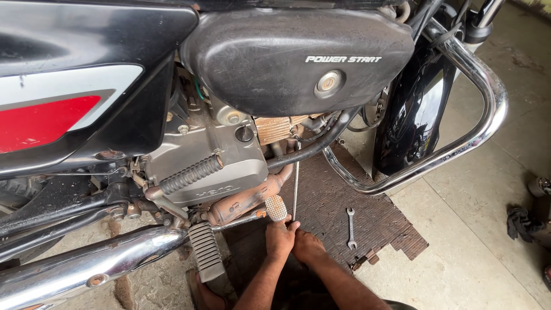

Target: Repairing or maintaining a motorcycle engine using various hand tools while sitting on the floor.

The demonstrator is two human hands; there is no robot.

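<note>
A long thin rod (295, 181) stands nearly upright beside the engine (212, 158), its top reaching up under the frame tube (321, 140) and its lower end held low down near the floor. Both hands are clenched round that lower end: the left hand (280, 236) grips it from the left, just below the brake pedal (276, 207), and the right hand (308, 245) closes in from the right, the two hands touching each other. Both forearms come up from the near edge.

Just right of the hands a small spanner (350, 228) lies flat on a brown ridged mat (379, 221), apart from them. The mat lies on the pale floor (470, 241) under the front of the motorcycle.

Left of the hands a ribbed footrest (204, 251) hangs down, and a bare foot (202, 293) shows beneath it. The chrome exhaust (92, 267) runs off to the near left. Above it sits the kick lever (189, 175) with its ribbed rubber sleeve, lying against the grey engine case.

Farther up, a black side cover (275, 57) hangs over the engine, and the black, white and red tank (69, 97) fills the far left. To the right a chrome crash guard (470, 115) loops round the black mudguard (413, 109). A dark rag (521, 223) lies at the far right of the floor
</note>
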